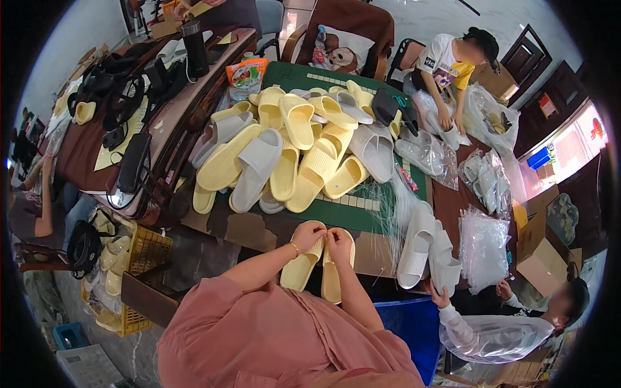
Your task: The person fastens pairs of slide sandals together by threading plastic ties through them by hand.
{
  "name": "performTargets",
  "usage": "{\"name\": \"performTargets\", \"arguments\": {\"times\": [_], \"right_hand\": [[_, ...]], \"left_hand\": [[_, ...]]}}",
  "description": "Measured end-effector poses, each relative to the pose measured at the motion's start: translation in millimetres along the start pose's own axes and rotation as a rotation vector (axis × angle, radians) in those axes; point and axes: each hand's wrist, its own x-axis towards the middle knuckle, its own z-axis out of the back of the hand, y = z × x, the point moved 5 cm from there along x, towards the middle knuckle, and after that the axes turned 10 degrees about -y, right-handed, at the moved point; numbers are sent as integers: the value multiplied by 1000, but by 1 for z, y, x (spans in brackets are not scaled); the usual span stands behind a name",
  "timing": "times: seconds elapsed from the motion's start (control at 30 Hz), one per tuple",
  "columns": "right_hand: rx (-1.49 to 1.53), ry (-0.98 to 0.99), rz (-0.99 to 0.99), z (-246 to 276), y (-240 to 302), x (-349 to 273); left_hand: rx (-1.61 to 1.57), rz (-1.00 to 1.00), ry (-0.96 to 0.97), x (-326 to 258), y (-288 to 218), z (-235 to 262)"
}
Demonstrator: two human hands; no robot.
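Both hands are working at one spot. The left hand [308,237] is pinching narrowly at the upper end of the left yellow slipper [295,272]; the right hand [339,246] is doing likewise over the right yellow slipper [331,282]. Fingertips are meeting, or nearly so, in the gap between. The pair is hanging or resting just below the fingers, side by side, at the near edge of the green-topped counter [349,222].

Handling, in my judgement: this is looking like fine fingertip work, so the tips should be staying close and the pinch light, sparing the soft-looking foam. The slippers should be lying level with each other, neither twisting. Steady wrists would be helping more than force. The slipper pile [301,123], beyond the fingers, is best left undisturbed; the pale strands [387,216], to their right, are looking easy to snag.

Hard to make out: whatever is sitting between the fingertips is too small to tell; a thin strand could be escaping notice. The hands are covering the slippers' upper ends, and what is bearing their weight is not showing. Far left of the fingers, another person [39,216] is being partly cut off by the dark rim.
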Motion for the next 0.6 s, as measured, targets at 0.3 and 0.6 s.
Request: {"name": "performTargets", "arguments": {"times": [0.3,0.6], "right_hand": [[-33,9,56,3,7,1],[-49,-2,73,2,5,0]], "left_hand": [[41,-74,18,1,-2,-1],[100,-77,51,-1,-3,-3]]}}
